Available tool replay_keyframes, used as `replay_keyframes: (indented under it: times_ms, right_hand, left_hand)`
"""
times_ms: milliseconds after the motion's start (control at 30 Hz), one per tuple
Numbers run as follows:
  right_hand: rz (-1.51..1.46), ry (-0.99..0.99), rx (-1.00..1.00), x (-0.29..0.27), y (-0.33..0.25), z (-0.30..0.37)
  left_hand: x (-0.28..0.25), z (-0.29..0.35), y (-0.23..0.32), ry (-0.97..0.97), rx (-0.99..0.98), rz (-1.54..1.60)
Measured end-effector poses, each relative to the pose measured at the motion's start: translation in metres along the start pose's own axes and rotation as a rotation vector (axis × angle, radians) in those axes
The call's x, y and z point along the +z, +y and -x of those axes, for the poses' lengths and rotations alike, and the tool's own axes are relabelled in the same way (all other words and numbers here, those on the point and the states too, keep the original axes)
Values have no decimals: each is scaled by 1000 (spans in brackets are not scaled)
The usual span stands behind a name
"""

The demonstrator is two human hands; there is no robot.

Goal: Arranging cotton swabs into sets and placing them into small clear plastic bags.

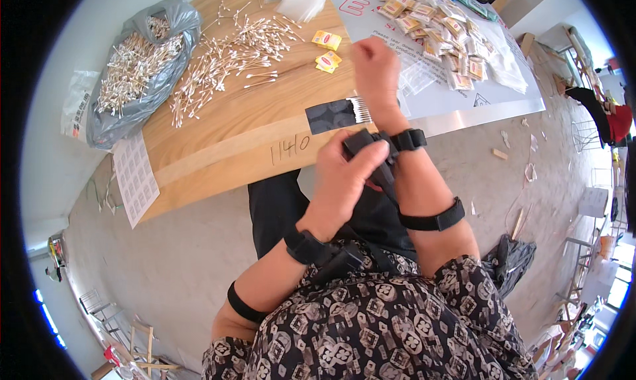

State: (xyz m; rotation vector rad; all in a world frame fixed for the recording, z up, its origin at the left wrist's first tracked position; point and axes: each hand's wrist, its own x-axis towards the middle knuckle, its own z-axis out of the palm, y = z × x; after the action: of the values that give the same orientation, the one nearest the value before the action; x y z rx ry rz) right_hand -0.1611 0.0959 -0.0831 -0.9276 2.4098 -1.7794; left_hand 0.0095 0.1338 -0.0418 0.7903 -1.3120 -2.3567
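My left hand [344, 171] is closed round a black box-like device [371, 151] at my right wrist, its thumb pressed over the top. My right hand [376, 69] is a loose fist above the table, knuckles up; its palm side is hidden, and nothing sticks out of it. Below it on the table lie a dark patterned pad [331, 117] and a row of white-tipped cotton swabs [361, 109]. Two small groups of yellow labels [326, 40] rest beyond, left of the fist. Black straps [434, 218] circle both forearms.
Loose cotton swabs [225, 62] spread over the wooden table [199, 161]. A grey plastic bag [185, 22] full of swabs stands at left, above a label sheet [136, 175]. Many small packets [457, 36] pile up at far right on grey printed sheeting [430, 105].
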Motion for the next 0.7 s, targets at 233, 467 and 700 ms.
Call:
replay_keyframes:
  times_ms: [233,467,700]
  right_hand:
    - [220,-144,-356,2,-7,3]
    - [-22,8,58,9,9,7]
    - [387,-11,-676,-9,0,-8]
  left_hand:
    - [-15,-18,-5,-21,-17,100]
    - [-5,-24,16,-54,7,-165]
    - [3,-24,8,-83,12,-14]
